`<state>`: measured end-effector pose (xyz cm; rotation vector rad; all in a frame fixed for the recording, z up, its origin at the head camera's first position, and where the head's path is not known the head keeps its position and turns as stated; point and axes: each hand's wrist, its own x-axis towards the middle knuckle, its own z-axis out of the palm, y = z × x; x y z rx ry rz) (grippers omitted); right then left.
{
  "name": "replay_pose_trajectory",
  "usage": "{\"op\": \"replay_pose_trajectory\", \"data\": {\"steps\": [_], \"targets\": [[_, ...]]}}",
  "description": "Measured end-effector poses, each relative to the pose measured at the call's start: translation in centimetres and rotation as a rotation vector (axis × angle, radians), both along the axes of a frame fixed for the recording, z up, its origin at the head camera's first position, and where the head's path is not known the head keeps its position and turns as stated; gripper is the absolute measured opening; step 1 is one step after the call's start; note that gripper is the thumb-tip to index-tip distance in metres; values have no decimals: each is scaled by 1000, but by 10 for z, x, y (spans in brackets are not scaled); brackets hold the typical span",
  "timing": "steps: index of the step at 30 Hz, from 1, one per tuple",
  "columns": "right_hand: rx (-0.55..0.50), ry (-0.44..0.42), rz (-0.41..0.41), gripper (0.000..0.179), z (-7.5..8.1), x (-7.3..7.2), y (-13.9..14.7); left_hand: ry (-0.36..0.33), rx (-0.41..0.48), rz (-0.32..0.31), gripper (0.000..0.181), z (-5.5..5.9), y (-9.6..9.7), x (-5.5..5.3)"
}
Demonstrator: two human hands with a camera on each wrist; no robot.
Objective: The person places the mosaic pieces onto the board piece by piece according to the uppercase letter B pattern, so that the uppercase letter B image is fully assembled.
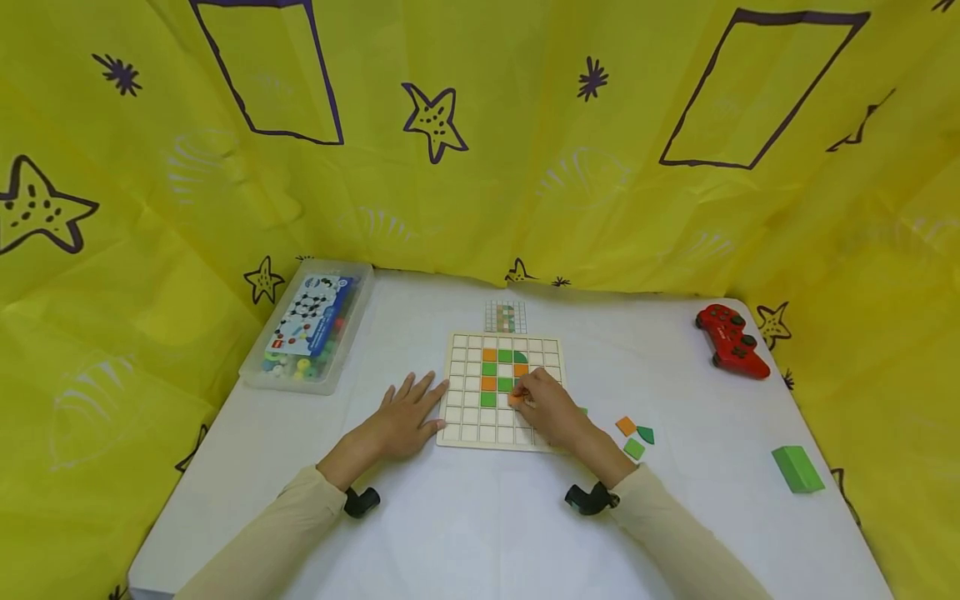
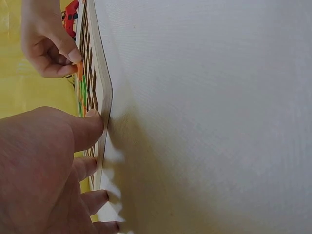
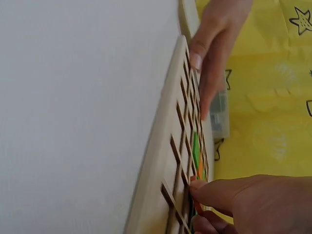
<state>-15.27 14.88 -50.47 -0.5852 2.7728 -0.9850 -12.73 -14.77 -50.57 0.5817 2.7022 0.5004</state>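
A wooden grid board [image 1: 465, 423] lies on the white table, with several orange and green tiles set in its squares. My right hand [image 1: 551, 408] pinches an orange tile [image 1: 515, 400] between thumb and fingertips, low over the board's lower middle squares. In the left wrist view that orange tile [image 2: 79, 70] is tilted above the grid. My left hand [image 1: 407, 421] lies spread on the table, thumb and a finger touching the board's left edge. Behind the board is a small pattern card [image 1: 506, 317] printed with a grid of coloured squares.
Right of the board lie a loose orange tile [image 1: 626, 426], a green square tile [image 1: 633, 449] and a dark green curved tile [image 1: 646, 435]. A green block [image 1: 798, 469] and a red game controller [image 1: 731, 342] are farther right. A plastic case [image 1: 307, 325] stands at left; yellow curtain [image 1: 480, 208] surrounds the table.
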Motion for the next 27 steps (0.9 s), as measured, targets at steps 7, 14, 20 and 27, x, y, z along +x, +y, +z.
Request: {"op": "replay_pose_trajectory", "data": {"steps": [7,14,20,27], "targets": [[7,19,10,4,-6,5,-14,-1,0,1,68,-1,1,0],[10,54,9,8,-5,8,-14,0,-2,6,68,0,0,1],[32,45,33,12,1,10,1,-3,-5,6,68,1,0,1],[92,-60,-50,26,17,16,58,-8,-3,3,68,4,1,1]]}}
